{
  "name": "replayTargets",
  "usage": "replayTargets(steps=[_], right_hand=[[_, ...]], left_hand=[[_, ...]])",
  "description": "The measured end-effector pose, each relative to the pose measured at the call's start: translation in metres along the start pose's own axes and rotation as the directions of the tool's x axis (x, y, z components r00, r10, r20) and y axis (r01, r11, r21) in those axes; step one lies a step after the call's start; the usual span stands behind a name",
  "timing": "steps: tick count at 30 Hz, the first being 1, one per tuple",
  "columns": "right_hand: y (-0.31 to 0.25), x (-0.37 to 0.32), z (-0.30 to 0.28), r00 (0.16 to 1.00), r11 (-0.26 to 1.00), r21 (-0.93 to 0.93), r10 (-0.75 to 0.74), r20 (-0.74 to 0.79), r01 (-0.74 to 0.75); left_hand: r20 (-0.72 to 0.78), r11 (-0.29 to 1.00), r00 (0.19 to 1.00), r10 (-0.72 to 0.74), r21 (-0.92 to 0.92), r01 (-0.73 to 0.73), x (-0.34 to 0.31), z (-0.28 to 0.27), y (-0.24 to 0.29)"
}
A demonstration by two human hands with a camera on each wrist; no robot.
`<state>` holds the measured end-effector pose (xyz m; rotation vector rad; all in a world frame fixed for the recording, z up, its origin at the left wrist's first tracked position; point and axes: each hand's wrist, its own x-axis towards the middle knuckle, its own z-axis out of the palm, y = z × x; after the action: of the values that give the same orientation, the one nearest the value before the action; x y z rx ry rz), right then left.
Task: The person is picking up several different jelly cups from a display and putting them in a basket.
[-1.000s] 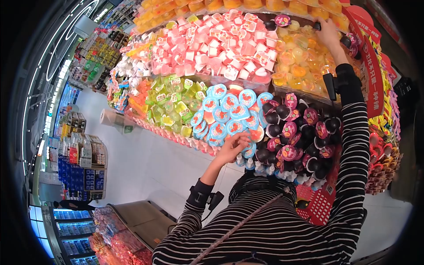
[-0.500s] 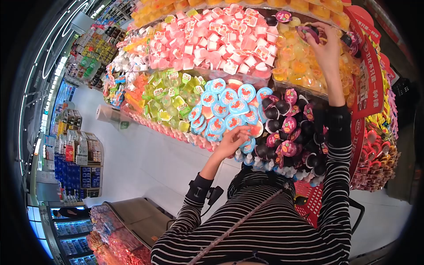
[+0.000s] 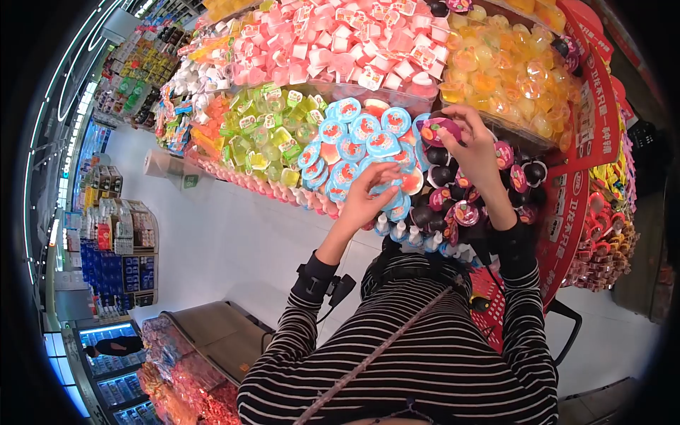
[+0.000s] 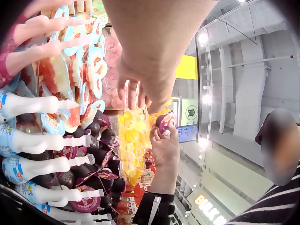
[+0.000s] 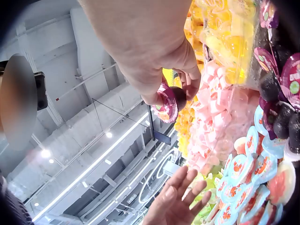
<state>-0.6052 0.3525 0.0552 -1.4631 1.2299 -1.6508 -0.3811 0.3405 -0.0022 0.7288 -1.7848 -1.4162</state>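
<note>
In the head view my right hand [image 3: 478, 152] holds a dark jelly cup [image 3: 435, 132] with a purple lid, pinched between thumb and fingers. The right wrist view shows its printed lid [image 5: 165, 107] facing away from the palm. Beneath this hand lies a heap of similar black jelly cups [image 3: 440, 175] with pink-purple lids. My left hand [image 3: 365, 202] hovers over blue-lidded jelly cups [image 3: 350, 149], its fingers loosely bent and holding nothing. From the right wrist, that left hand [image 5: 174, 201] appears palm up with spread fingers.
Bins of pink jelly cups [image 3: 333, 42], yellow-orange jellies [image 3: 496, 67] and green jellies [image 3: 273, 127] surround the hands. White-necked bottles [image 4: 42, 133] line the near edge. A red sign strip [image 3: 591, 113] stands at right, and a red basket [image 3: 489, 319] sits beside my body.
My right hand has picked up the dark jelly cup from over the yellow jellies and brought it down and left, closer to the left hand. The left hand has lifted slightly.
</note>
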Motion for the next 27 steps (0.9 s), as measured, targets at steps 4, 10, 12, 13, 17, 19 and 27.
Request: replayTargets(steps=[4,10,12,13,17,19,27], right_hand=[[0.007,-0.017,0.014,0.992,0.995,-0.025,0.101,0.081,-0.099],[0.019,-0.039,0.029,0.961,0.975,-0.078,0.221,0.169,-0.21],[0.028,-0.045,0.033,0.957,0.968,-0.13,0.234,0.174,-0.213],[0.033,-0.049,0.035,0.954,0.975,-0.065,0.222,0.203,-0.213],[0.038,-0.061,0.041,0.935,0.967,0.023,0.239,0.261,-0.254],[0.035,-0.065,0.042,0.915,0.946,0.093,0.271,0.299,-0.31],[0.042,-0.065,0.033,0.848,0.946,0.018,0.28,0.45,-0.322]], left_hand=[[-0.045,0.999,0.999,0.029,0.046,-0.027,0.002,0.003,-0.001],[-0.044,0.992,0.999,0.017,0.125,-0.011,-0.007,0.008,-0.01],[-0.057,0.989,0.998,-0.032,0.141,0.04,-0.011,0.007,-0.011],[-0.053,0.988,0.998,-0.018,0.152,0.026,-0.012,0.006,-0.014],[-0.072,0.995,0.997,0.013,0.102,-0.005,-0.015,0.003,-0.017],[-0.066,0.996,0.998,0.007,0.09,-0.001,-0.017,0.001,-0.019],[0.078,0.987,0.997,-0.028,0.159,0.015,-0.021,-0.007,-0.009]])
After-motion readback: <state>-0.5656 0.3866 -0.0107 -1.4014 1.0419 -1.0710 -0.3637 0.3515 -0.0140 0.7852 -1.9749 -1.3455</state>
